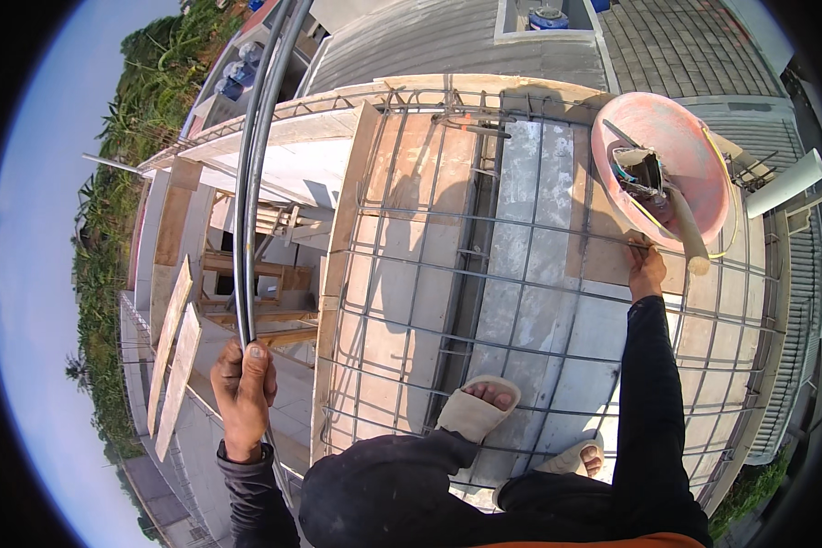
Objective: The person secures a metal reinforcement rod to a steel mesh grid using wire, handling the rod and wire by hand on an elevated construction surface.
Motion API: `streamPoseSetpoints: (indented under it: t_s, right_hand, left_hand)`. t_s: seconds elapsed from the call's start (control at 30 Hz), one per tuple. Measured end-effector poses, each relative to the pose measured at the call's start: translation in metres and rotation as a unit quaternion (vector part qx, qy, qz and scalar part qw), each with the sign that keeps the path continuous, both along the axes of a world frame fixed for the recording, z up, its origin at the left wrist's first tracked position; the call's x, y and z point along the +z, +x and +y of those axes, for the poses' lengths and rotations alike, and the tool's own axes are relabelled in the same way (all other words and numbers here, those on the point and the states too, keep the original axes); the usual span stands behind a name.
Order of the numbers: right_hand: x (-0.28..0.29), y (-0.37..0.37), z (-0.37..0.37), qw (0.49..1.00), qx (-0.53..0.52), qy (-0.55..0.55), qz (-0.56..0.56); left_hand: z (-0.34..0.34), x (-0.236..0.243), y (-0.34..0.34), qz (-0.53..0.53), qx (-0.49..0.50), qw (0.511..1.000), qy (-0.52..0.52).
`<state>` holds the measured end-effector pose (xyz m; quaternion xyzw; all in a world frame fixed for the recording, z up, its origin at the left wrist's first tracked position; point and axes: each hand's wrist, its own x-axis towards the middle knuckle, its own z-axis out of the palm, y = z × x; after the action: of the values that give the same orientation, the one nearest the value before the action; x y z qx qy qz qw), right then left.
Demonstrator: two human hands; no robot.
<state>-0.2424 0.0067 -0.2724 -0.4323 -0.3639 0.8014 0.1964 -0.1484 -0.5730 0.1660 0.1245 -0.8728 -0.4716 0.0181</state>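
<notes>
My left hand (245,397) is closed round a bundle of long grey steel rods (254,173), which rises past the top of the view. Lower right of the middle, my right hand (648,271) reaches down with its fingers curled at a bar of the rebar mesh (521,279), just below a pink plastic tub (714,173). The fingertips are small, and part of their grip is hidden. Inside the tub lie a torn container (644,171) and several tools. One has a thick wooden handle (688,228) leaning out over the rim.
The mesh spans plywood and grey formwork panels (521,183), edged by boards (345,237). My sandalled feet (478,406) stand among the bars. To the left, the deck drops toward lower timber framing (274,283) and loose planks (178,365). A white pipe (785,183) sticks out at right.
</notes>
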Motion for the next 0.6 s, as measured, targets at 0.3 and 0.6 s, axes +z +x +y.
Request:
streamPoseSetpoints:
  t_s: [0.3,0.6]
  right_hand:
    - [0.038,0.018,-0.002,0.995,0.054,0.038,-0.075]
    - [0.168,0.047,0.022,0.997,0.038,0.028,0.055]
  left_hand:
    - [0.032,-0.026,-0.017,0.005,-0.063,0.997,0.053]
    - [0.085,-0.056,-0.026,0.015,-0.096,0.986,0.134]
